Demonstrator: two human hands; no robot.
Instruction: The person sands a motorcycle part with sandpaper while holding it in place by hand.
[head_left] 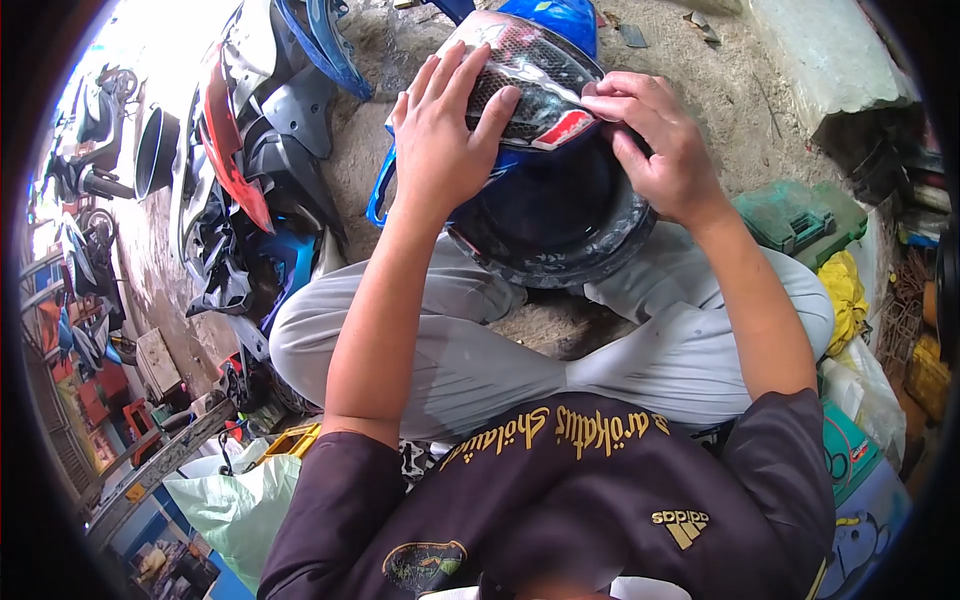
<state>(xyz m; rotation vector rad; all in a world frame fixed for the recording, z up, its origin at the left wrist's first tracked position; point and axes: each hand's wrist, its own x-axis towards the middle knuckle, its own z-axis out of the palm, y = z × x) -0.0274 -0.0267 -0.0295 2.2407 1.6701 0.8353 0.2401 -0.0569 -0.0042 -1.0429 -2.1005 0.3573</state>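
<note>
Dark shirt (600, 500), yellow lettering: nearest the camera I monitor remotely. Grey trousers (470, 355), legs folded, framing a round dark tub (530, 272). Honeycomb-printed panel (545, 90), one, just beyond the lap, overlapping the tub's far side; I judge it is set there for easy reach of both hands, though I cannot tell whether the tub bears its weight. Left hand (447, 135): palm down, fingers spread over the panel's left part, thumb apart, presumably steadying it. Right hand (660, 145): fingers bent at the panel's right edge, thumb lower; what, if anything, they pinch I cannot tell. Forearms: reaching forward, elbows wide, converging on the panel. Surrounding stock: piled bodywork pieces (297, 110), left; green case (800, 218) and yellow cloth (843, 300), right.
</note>
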